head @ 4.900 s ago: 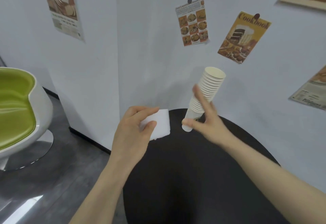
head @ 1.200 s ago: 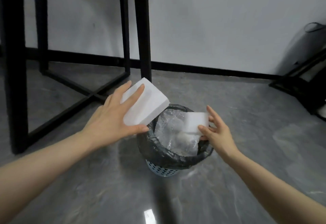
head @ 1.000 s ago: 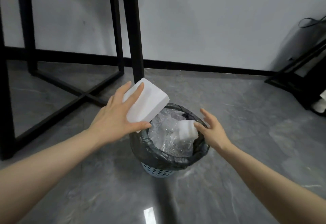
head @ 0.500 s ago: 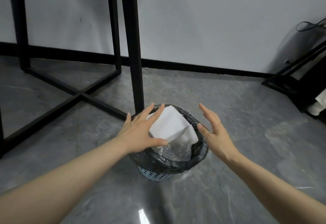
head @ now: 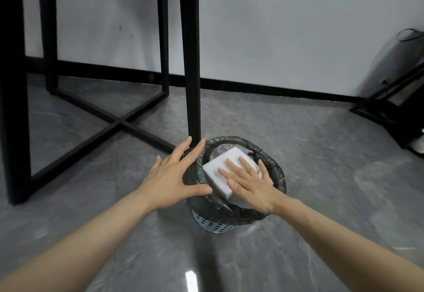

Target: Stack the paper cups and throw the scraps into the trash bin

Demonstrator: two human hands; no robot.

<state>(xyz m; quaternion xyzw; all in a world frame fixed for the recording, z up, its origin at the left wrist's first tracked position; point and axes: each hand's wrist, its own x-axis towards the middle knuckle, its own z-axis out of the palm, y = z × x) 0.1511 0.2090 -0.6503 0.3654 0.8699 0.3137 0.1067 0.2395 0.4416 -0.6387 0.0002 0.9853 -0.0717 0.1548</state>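
Trash bin: small blue perforated basket lined with a black bag, standing on the grey floor just right of frame centre.
White block: foam-like scrap lying tilted in the bin mouth, its upper corner toward 1 o'clock, its lower edge at the bin's near rim.
Second scrap: a smaller white piece shows under the right palm; its extent cannot be told.
Clear plastic: crinkled film visible inside the bin at 11 o'clock of the block.
Right hand: released, fingers straight and spread, lying flat on top of the white block, fingertips toward 11 o'clock.
Left hand: released, fingers straight and spread, at 9 o'clock of the bin; thumb over the bag rim, grasping nothing.
Table leg: black post at 12 o'clock of the left hand, just behind the bin.
Table frame: black crossed floor bars at 10 o'clock of the bin.
Wall: pale, with black skirting.
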